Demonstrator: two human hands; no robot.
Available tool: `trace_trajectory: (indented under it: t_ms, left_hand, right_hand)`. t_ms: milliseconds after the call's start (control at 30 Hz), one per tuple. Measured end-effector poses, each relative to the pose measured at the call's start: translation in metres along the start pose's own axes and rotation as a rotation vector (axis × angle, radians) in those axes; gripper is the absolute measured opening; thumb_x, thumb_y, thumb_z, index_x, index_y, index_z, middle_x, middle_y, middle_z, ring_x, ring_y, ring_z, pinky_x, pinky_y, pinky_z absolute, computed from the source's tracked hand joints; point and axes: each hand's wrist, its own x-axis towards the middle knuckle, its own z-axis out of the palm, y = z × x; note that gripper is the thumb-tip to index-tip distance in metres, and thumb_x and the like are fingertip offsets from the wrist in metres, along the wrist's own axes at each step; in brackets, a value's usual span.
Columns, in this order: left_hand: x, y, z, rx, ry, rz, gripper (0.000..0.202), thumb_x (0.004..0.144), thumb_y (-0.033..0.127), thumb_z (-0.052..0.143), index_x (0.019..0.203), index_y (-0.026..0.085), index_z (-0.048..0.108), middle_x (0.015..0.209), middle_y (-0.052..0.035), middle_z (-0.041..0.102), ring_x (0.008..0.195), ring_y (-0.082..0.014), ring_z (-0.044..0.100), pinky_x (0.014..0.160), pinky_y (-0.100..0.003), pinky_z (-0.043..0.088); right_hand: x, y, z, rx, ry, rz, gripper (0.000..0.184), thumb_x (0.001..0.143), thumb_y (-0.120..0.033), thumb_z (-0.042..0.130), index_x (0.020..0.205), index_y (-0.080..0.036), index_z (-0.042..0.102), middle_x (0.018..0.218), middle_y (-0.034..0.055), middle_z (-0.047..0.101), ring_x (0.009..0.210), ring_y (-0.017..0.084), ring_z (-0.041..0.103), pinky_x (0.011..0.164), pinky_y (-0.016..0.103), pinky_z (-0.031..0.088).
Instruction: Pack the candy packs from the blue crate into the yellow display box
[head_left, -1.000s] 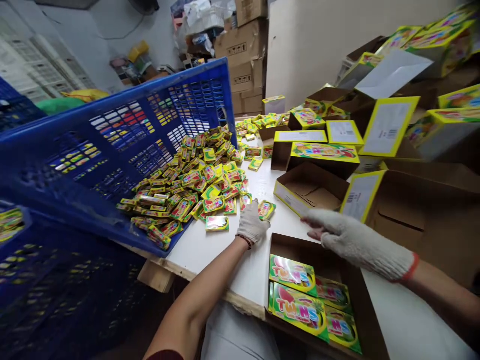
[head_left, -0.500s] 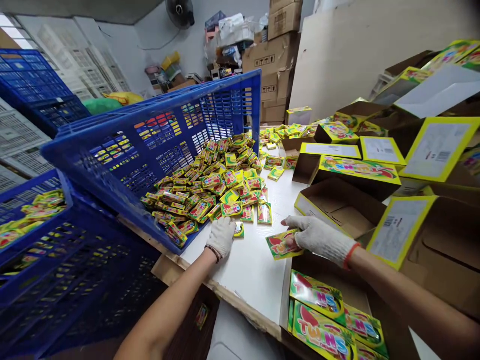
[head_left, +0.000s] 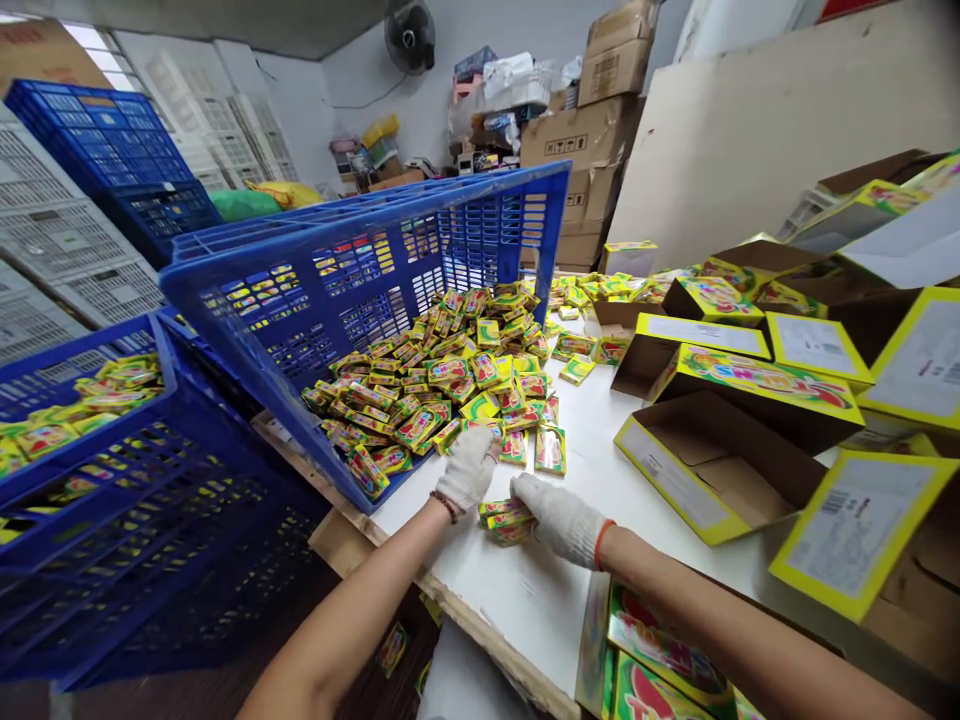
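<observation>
My left hand, in a white knitted glove, is at the near edge of a heap of small yellow-green packs. Its fingers are curled; what lies under them is hidden. Close beside it, my gloved right hand grips a few small packs held together just above the white tabletop. The heap spills out of a tipped blue crate. Under my right forearm, an open carton holds larger "TWINS" boxes, partly covered by the arm.
Open empty display cartons crowd the right side of the table. Another blue crate with packs stands at the left. Loose packs lie behind, and brown cardboard boxes are stacked by the wall.
My right hand has moved left from beside the open carton to near my left hand, with small packs in its grip. My left hand has shifted slightly towards the heap. The view has turned a little.
</observation>
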Motion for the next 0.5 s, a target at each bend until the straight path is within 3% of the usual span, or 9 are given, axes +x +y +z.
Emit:
trace_trajectory:
  t_ms: [67, 167, 267, 367, 500]
  left_hand:
    - [0.019, -0.006, -0.007, 0.06, 0.047, -0.033, 0.028, 0.092, 0.018, 0.053, 0.118, 0.016, 0.063, 0.127, -0.0154, 0.061, 0.12, -0.0307, 0.053, 0.104, -0.045, 0.042]
    - [0.032, -0.018, -0.008, 0.117, 0.034, -0.071, 0.033, 0.087, 0.012, 0.055, 0.119, 0.014, 0.064, 0.122, -0.0192, 0.061, 0.115, -0.0354, 0.055, 0.101, -0.051, 0.042]
    - [0.018, -0.025, -0.002, 0.124, -0.016, -0.068, 0.024, 0.086, 0.015, 0.056, 0.107, 0.013, 0.068, 0.113, -0.0187, 0.063, 0.109, -0.0352, 0.058, 0.095, -0.049, 0.045]
    - [-0.007, -0.024, 0.004, 0.085, -0.076, -0.022, 0.02, 0.087, 0.019, 0.057, 0.103, 0.017, 0.069, 0.114, -0.0149, 0.064, 0.109, -0.0302, 0.059, 0.094, -0.042, 0.047]
    - [-0.021, -0.019, 0.003, -0.002, -0.201, 0.036, 0.018, 0.094, 0.03, 0.054, 0.091, 0.024, 0.07, 0.098, -0.0032, 0.071, 0.093, -0.018, 0.063, 0.085, -0.027, 0.049]
  right_hand:
    - [-0.002, -0.003, 0.001, -0.082, -0.04, -0.026, 0.04, 0.069, -0.004, 0.058, 0.106, -0.019, 0.058, 0.11, 0.0097, 0.062, 0.084, 0.019, 0.057, 0.072, 0.03, 0.04]
    - [-0.007, -0.006, -0.003, -0.199, -0.113, 0.012, 0.032, 0.073, -0.01, 0.059, 0.104, -0.018, 0.06, 0.112, 0.0126, 0.061, 0.084, 0.021, 0.06, 0.07, 0.032, 0.04]
    - [-0.01, -0.001, -0.012, -0.156, -0.048, 0.041, 0.031, 0.07, -0.008, 0.06, 0.099, -0.017, 0.06, 0.115, 0.0133, 0.057, 0.09, 0.023, 0.06, 0.074, 0.032, 0.044]
    - [-0.01, 0.006, -0.022, -0.076, 0.076, -0.028, 0.032, 0.066, -0.007, 0.06, 0.096, -0.017, 0.058, 0.124, 0.0147, 0.052, 0.102, 0.025, 0.058, 0.087, 0.035, 0.045]
    - [-0.007, 0.008, -0.026, -0.047, 0.035, -0.12, 0.034, 0.062, -0.009, 0.06, 0.093, -0.021, 0.055, 0.105, 0.0078, 0.059, 0.091, 0.022, 0.057, 0.08, 0.032, 0.046]
